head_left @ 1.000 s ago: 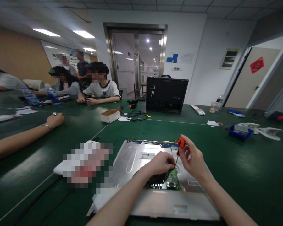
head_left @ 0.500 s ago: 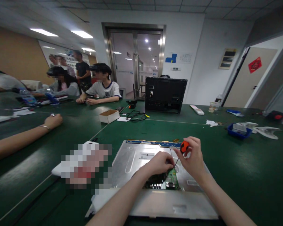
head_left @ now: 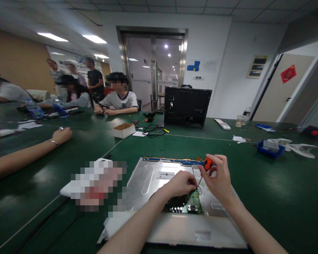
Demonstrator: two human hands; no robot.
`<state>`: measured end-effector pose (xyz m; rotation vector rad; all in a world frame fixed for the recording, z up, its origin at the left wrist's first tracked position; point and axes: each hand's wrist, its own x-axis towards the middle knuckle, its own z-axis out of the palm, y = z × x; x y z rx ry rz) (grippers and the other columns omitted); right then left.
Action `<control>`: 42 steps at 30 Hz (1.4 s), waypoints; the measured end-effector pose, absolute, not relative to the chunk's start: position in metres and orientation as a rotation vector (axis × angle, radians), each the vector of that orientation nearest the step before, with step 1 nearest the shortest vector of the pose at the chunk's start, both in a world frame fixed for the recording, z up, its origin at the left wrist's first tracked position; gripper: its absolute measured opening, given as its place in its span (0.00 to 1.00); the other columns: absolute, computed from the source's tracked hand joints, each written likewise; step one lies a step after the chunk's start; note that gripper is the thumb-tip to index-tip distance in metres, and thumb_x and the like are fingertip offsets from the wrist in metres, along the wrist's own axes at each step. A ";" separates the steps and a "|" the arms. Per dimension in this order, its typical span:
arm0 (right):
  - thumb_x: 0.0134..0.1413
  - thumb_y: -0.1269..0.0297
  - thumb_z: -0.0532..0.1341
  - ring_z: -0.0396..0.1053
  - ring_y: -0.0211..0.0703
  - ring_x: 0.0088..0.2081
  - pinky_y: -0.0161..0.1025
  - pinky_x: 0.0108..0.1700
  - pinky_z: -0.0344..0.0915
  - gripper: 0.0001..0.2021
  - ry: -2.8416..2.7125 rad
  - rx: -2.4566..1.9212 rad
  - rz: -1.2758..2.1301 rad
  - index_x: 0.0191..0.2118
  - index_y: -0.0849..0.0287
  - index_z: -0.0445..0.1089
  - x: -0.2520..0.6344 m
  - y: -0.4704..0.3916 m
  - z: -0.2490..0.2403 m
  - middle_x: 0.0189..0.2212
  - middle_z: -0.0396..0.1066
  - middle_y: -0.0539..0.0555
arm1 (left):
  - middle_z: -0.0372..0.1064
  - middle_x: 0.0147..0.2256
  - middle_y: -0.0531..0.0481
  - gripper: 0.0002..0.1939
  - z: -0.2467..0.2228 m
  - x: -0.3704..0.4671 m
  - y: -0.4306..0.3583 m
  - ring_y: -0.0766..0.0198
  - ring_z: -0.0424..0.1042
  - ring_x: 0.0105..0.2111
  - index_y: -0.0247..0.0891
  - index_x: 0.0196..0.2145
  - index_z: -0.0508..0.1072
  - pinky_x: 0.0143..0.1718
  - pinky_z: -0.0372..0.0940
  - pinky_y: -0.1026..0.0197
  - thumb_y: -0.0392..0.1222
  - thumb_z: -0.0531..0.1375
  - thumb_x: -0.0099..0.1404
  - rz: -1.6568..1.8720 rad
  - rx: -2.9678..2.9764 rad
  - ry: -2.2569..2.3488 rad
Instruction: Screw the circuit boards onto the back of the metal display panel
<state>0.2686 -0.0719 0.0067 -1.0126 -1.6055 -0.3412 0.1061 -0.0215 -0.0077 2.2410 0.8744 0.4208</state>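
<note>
Screwdriver [head_left: 207,163] slants down to the far edge of the circuit board [head_left: 194,198], right hand [head_left: 219,175] pinching its handle; left hand [head_left: 182,183], bunched, hold unclear, is nearer its tip.

Mid-bench: an open white cardboard box [head_left: 123,132] with a brown inside stands on the dark green bench [head_left: 283,190], near a loosely looped black cable [head_left: 159,127].
Far side: a flat, black, rectangular casing [head_left: 188,104] stands upright; a white-and-pink oblong slab [head_left: 223,124] lies to its right.
Drinks: a clear plastic cup [head_left: 239,121] is just beside a clear bottle [head_left: 247,112].
Right side: a blue plastic tray [head_left: 270,153] sits beside curved white pieces [head_left: 303,150].
Back wall: a steel-framed glass double door [head_left: 140,70].
Pale door: a red paper diamond [head_left: 288,73] hangs there.
Person: one in a white, dark-trimmed shirt [head_left: 123,101] sits across the left.
</note>
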 end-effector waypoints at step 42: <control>0.67 0.67 0.56 0.71 0.36 0.28 0.33 0.24 0.71 0.17 -1.712 -1.005 -0.371 0.59 0.55 0.62 0.270 -0.076 0.014 0.44 0.69 0.58 | 0.78 0.31 0.50 0.09 -0.009 0.106 -0.019 0.62 0.74 0.32 0.35 0.33 0.82 0.36 0.63 0.65 0.28 0.63 0.57 0.414 2.265 0.859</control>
